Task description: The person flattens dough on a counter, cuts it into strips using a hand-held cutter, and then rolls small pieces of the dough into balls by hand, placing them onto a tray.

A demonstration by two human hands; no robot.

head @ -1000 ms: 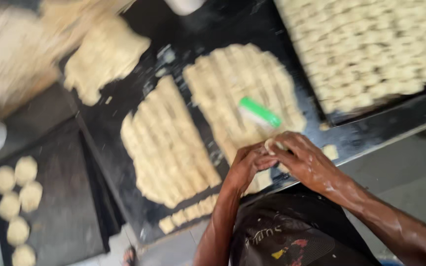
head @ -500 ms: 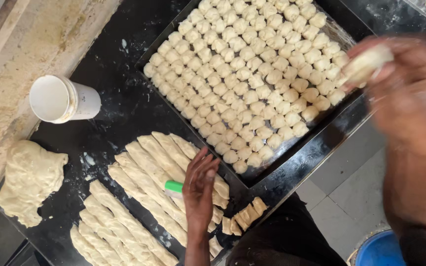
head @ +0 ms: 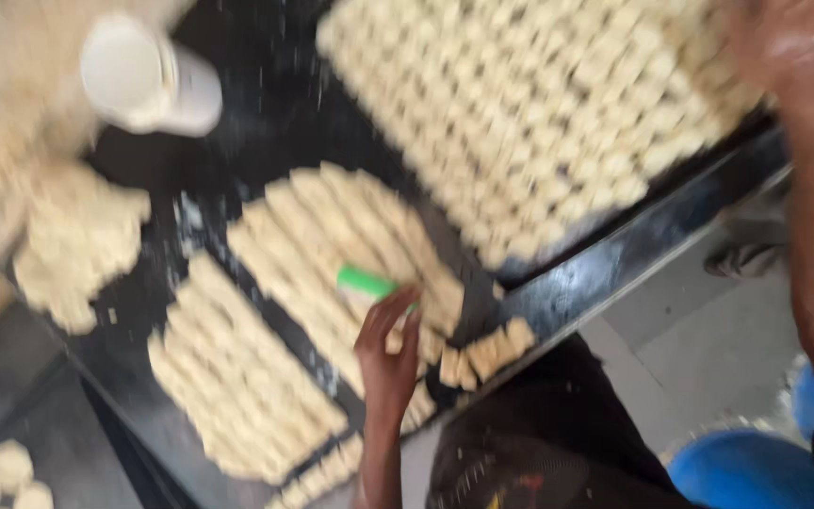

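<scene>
My left hand [head: 390, 353] has stayed pressed, fingers loosely curled, on the dough strips [head: 332, 250]; my right hand [head: 798, 57] has swung up over the tray [head: 633, 245], grip unreadable through blur.

Two hands [head: 386, 353], one white cup [head: 148, 75], one green-handled tool [head: 366, 281], one tray [head: 605, 254].

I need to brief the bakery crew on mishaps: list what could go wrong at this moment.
1. The cut dough pieces sit right at the counter's front edge; a nudge from the left hand might knock them to the floor.
2. The right hand is raised over the packed tray, so it could disturb the neat rows.
3. The white cup lies on its side and may roll.
</scene>
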